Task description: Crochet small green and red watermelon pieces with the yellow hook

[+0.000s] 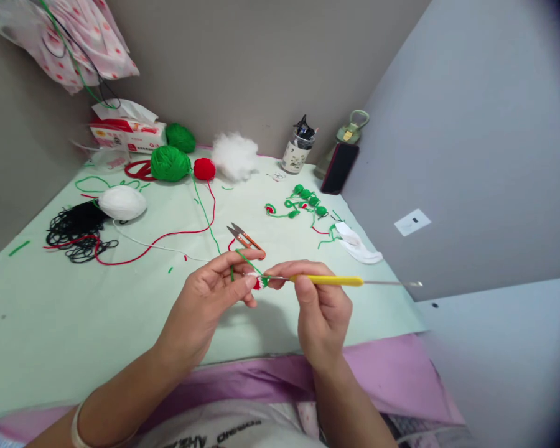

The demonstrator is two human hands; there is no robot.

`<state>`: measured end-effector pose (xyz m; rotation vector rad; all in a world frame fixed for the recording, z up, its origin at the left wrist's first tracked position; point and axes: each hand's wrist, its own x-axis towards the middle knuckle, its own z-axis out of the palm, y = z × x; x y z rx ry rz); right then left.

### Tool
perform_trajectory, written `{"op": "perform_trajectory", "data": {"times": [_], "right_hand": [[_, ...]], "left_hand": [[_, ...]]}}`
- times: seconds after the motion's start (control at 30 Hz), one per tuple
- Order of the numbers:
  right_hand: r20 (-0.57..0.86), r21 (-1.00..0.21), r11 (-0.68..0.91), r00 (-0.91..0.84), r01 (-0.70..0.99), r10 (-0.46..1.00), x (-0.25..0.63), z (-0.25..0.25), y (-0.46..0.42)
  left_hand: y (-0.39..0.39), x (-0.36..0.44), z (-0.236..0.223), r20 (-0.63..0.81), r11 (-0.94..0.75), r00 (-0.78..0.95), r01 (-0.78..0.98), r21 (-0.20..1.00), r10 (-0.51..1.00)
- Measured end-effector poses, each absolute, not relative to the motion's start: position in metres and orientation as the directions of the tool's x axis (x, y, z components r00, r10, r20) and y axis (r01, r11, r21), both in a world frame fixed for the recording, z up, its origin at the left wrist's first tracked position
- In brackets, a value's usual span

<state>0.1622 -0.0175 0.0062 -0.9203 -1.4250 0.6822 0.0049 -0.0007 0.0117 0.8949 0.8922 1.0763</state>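
My left hand (214, 289) pinches a small crochet piece (260, 282) in red, white and green between thumb and fingers. Green yarn runs over its raised index finger down to the piece. In my right hand (324, 305) is a crochet hook (331, 280) with a yellow handle, held level; its metal shaft reaches to the piece, and the tip there is too small to make out. The hook's other metal end points right. Just beyond my left fingertips lie orange thread snips (247, 241) with dark blades.
Green balls of yarn (170, 163), a red ball (204, 169), a white ball (122, 203), black yarn (77, 231) and white stuffing (234, 155) lie at the back left. Small green crochet pieces (308, 198), a phone (340, 168), a bottle (350, 134) and a jar (297, 152) stand right.
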Motion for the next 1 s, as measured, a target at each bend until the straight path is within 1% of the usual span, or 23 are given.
{"op": "perform_trajectory", "data": {"times": [0.07,0.13,0.2,0.27,0.3,0.33,0.37,0.4,0.43,0.47,0.5,0.53,0.57,0.63,0.73,0.8,0.83,0.9,0.93,0.97,1.0], "right_hand": [[0.605,-0.758,0.587,-0.028,0.285,0.796,0.162,0.007,-0.02],[0.694,-0.619,0.677,-0.127,0.398,0.709,0.161,0.005,-0.021],[0.756,-0.482,0.726,-0.187,0.49,0.628,0.16,-0.001,-0.02],[0.802,-0.356,0.727,-0.208,0.587,0.56,0.159,-0.006,-0.019],[0.813,-0.315,0.715,-0.211,0.624,0.543,0.158,-0.008,-0.019],[0.817,-0.309,0.705,-0.202,0.638,0.54,0.158,-0.009,-0.018],[0.811,-0.348,0.7,-0.175,0.624,0.559,0.158,-0.009,-0.018],[0.789,-0.436,0.689,-0.122,0.579,0.602,0.158,-0.008,-0.017],[0.748,-0.554,0.667,-0.054,0.498,0.662,0.159,-0.006,-0.016],[0.694,-0.668,0.634,0.017,0.389,0.72,0.159,-0.004,-0.015],[0.633,-0.756,0.594,0.074,0.274,0.771,0.159,-0.002,-0.014],[0.581,-0.809,0.559,0.107,0.182,0.807,0.159,0.0,-0.012],[0.552,-0.833,0.538,0.119,0.128,0.825,0.159,0.001,-0.011],[0.561,-0.825,0.548,0.09,0.135,0.823,0.158,0.002,-0.01],[0.621,-0.763,0.592,0.042,0.262,0.782,0.157,0.0,-0.012],[0.658,-0.705,0.611,0.01,0.359,0.753,0.158,-0.002,-0.015],[0.678,-0.663,0.622,-0.02,0.416,0.735,0.158,-0.003,-0.016],[0.713,-0.578,0.645,-0.074,0.501,0.697,0.159,-0.003,-0.017],[0.72,-0.57,0.646,-0.07,0.508,0.691,0.16,-0.002,-0.016],[0.713,-0.603,0.637,-0.035,0.481,0.701,0.16,-0.002,-0.015],[0.687,-0.668,0.616,0.027,0.418,0.726,0.161,-0.001,-0.014]], "left_hand": [[-0.001,0.006,0.011,-0.121,0.175,0.191,-0.3,0.938,0.974],[-0.003,0.008,0.01,-0.101,0.142,0.158,-0.279,0.95,0.982],[-0.004,0.011,0.01,-0.106,0.145,0.146,-0.294,0.945,0.984],[-0.004,0.012,0.011,-0.152,0.215,0.192,-0.365,0.906,0.969],[-0.003,0.012,0.011,-0.192,0.28,0.242,-0.412,0.867,0.951],[-0.002,0.011,0.012,-0.235,0.355,0.3,-0.455,0.817,0.924],[-0.001,0.01,0.012,-0.272,0.427,0.357,-0.488,0.761,0.894],[0.001,0.009,0.013,-0.298,0.482,0.403,-0.508,0.714,0.865],[0.002,0.007,0.014,-0.31,0.511,0.427,-0.52,0.684,0.849],[0.003,0.006,0.014,-0.31,0.515,0.43,-0.529,0.674,0.848],[0.004,0.005,0.015,-0.301,0.501,0.42,-0.533,0.682,0.856],[0.004,0.005,0.015,-0.288,0.479,0.405,-0.529,0.7,0.868],[0.003,0.005,0.015,-0.275,0.457,0.392,-0.515,0.725,0.878],[0.001,0.007,0.015,-0.248,0.411,0.372,-0.469,0.782,0.895],[-0.002,0.012,0.014,-0.2,0.319,0.307,-0.412,0.853,0.931],[-0.002,0.014,0.013,-0.187,0.291,0.272,-0.421,0.859,0.944],[-0.001,0.014,0.012,-0.198,0.31,0.281,-0.443,0.842,0.939],[0.002,0.013,0.011,-0.248,0.406,0.355,-0.496,0.767,0.901],[0.004,0.011,0.01,-0.274,0.461,0.396,-0.521,0.719,0.876],[0.006,0.009,0.01,-0.294,0.502,0.428,-0.54,0.675,0.855],[0.008,0.007,0.009,-0.304,0.52,0.437,-0.558,0.647,0.847]]}}
